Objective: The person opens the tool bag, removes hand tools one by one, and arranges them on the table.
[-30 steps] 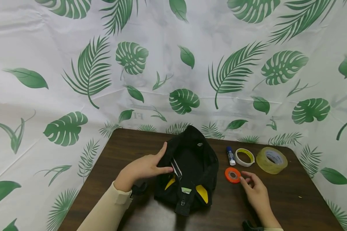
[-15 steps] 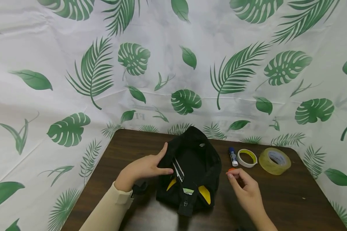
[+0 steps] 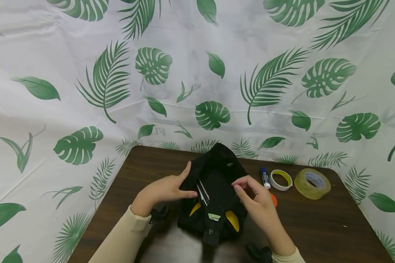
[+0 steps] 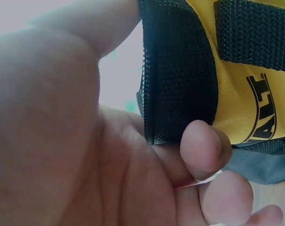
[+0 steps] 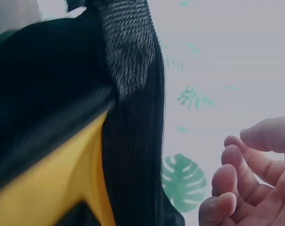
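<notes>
A black and yellow bag (image 3: 217,182) stands with its mouth open on the table. The left hand (image 3: 166,190) grips its left rim; in the left wrist view the zippered edge (image 4: 149,94) lies between thumb and curled fingers (image 4: 203,146). Over the bag's right rim hovers the right hand (image 3: 260,204), thumb and index tips close together. No object shows in that hand (image 5: 255,179) in the right wrist view, its fingers loosely bent. Partly behind it, an orange tape roll (image 3: 274,199) shows on the table.
Behind the orange roll are a blue glue stick (image 3: 264,178), a white tape roll with a yellow inside (image 3: 281,180) and a large clear tape roll (image 3: 312,183). A leaf-patterned sheet (image 3: 184,91) hangs behind the brown table (image 3: 322,226).
The right hand has moved left, from beside the orange roll to the bag's right rim. The left hand keeps its grip. The head view has shifted slightly.
</notes>
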A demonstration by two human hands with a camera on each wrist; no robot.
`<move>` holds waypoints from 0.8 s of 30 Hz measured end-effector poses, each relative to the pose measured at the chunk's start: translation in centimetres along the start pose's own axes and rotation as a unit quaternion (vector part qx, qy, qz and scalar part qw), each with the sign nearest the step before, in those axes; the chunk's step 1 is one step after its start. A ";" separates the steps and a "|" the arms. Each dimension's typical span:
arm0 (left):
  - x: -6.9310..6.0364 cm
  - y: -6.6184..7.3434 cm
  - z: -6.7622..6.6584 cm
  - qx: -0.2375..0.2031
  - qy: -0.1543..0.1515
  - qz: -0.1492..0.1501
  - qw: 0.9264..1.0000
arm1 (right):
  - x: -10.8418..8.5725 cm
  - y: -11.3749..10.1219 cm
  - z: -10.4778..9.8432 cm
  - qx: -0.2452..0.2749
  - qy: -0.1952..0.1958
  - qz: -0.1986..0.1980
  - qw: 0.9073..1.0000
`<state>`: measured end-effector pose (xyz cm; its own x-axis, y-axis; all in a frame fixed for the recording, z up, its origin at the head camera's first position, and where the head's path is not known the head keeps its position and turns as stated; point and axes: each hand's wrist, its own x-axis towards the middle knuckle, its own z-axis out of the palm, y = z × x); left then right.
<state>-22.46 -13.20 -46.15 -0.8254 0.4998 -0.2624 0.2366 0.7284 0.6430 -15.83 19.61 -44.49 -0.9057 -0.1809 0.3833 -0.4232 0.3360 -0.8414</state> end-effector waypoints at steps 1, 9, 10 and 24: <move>0.0 0.0 0.0 0.000 0.001 0.000 1.000 | 0.4 -0.1 0.4 0.009 -0.001 0.005 1.000; -0.1 0.4 0.0 0.003 0.008 0.000 1.000 | 2.8 -0.7 2.6 0.056 -0.021 0.048 0.997; -0.1 0.4 0.0 0.003 0.008 -0.001 1.000 | 3.0 -0.8 2.8 0.063 -0.027 0.052 0.996; -0.2 0.2 0.1 0.003 0.010 0.006 1.000 | 7.4 -1.7 4.9 -0.034 -0.221 0.168 0.960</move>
<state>-22.22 -13.05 -46.06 -0.8326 0.4995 -0.2393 0.2508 0.7252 0.6413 -21.74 13.18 -42.06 -0.8993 -0.4213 -0.1178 -0.1224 0.5011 -0.8567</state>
